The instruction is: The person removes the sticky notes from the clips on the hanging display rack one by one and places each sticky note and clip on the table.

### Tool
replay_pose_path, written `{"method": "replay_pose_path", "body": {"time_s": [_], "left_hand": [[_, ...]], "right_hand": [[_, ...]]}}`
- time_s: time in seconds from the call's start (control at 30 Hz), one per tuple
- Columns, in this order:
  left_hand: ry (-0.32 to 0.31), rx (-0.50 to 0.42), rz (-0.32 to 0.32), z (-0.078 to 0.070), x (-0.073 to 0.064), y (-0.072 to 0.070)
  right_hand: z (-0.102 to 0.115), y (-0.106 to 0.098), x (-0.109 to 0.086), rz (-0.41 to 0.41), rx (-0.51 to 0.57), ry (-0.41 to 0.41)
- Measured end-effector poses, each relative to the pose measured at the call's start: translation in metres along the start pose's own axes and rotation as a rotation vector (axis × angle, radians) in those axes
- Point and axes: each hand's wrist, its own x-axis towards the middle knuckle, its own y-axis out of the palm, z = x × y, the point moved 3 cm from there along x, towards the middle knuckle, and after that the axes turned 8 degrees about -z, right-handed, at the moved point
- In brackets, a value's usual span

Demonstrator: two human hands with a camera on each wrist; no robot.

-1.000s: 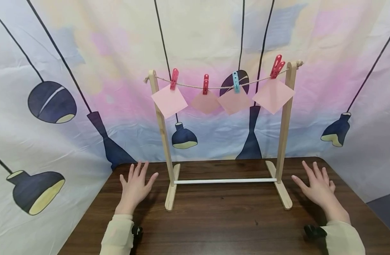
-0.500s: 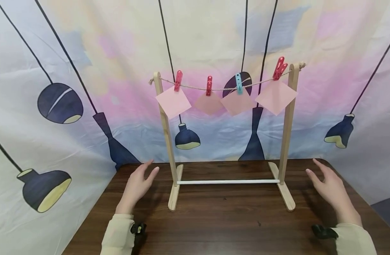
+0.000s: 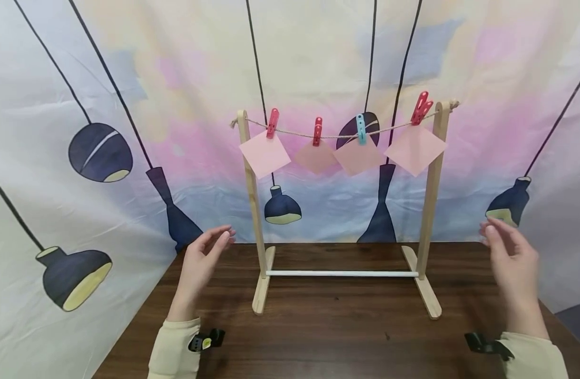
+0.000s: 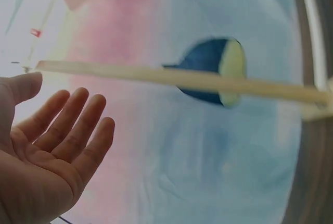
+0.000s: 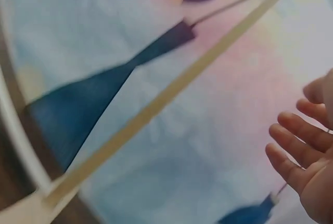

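On the table stands a wooden rack (image 3: 434, 195) with a string (image 3: 294, 133) tied between its two uprights. Pink paper squares (image 3: 265, 154) hang from the string by small clothespins: red ones (image 3: 273, 123) and a blue one (image 3: 361, 129). My left hand (image 3: 199, 263) hovers left of the rack, fingers loosely bent and holding nothing. To the rack's right, my right hand (image 3: 514, 263) is raised, its fingers also relaxed with nothing in them. Both wrist views show the palms facing the rack's uprights, apart from them.
A white rod (image 3: 342, 273) joins the rack's feet low down. The dark brown table (image 3: 337, 342) extends in front of it. Behind hangs a cloth backdrop (image 3: 313, 47) printed with lamps. Black straps with devices (image 3: 205, 340) sit at the wrists.
Both hands have lifted from the table and turned from palms down to facing inward. The right hand has moved outward and up. The rack appears slightly shifted as the head view moved.
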Motion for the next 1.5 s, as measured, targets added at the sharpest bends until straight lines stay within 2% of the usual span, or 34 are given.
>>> {"method": "replay_pose_path", "body": {"time_s": [0.07,0.13,0.2,0.3,0.53,0.6,0.67,0.77,0.83,1.0,1.13,1.27,1.5], "left_hand": [[-0.008,-0.090,-0.009,-0.007,0.003,0.004],[-0.015,-0.141,-0.027,-0.014,0.006,0.007],[-0.019,-0.174,-0.046,-0.020,0.009,0.008],[-0.014,-0.196,-0.053,-0.028,0.016,0.011],[0.006,-0.277,-0.020,-0.044,0.033,0.022],[0.008,-0.298,-0.013,-0.048,0.037,0.024],[0.010,-0.319,-0.007,-0.051,0.040,0.025],[0.006,-0.335,0.004,-0.053,0.045,0.029],[-0.001,-0.339,0.016,-0.054,0.048,0.033],[-0.016,-0.330,0.047,-0.055,0.056,0.043],[-0.026,-0.319,0.064,-0.054,0.060,0.048],[-0.057,-0.305,0.064,-0.054,0.062,0.051],[-0.085,-0.333,0.048,-0.055,0.069,0.056]], "right_hand": [[0.018,0.004,0.006,-0.043,0.135,0.013],[0.039,0.008,0.012,-0.037,0.175,-0.008],[0.060,0.013,0.019,0.005,0.144,-0.043],[0.091,0.022,0.026,0.050,0.153,-0.093],[0.157,0.044,0.039,0.104,0.451,-0.199],[0.174,0.051,0.042,0.106,0.505,-0.220],[0.188,0.059,0.044,0.122,0.602,-0.233],[0.208,0.075,0.044,0.169,0.667,-0.262],[0.221,0.087,0.042,0.218,0.642,-0.281],[0.247,0.119,0.039,0.321,0.432,-0.306],[0.262,0.145,0.041,0.399,0.347,-0.316],[0.276,0.167,0.044,0.492,0.271,-0.307],[0.308,0.202,0.039,0.610,0.127,-0.375]]}}
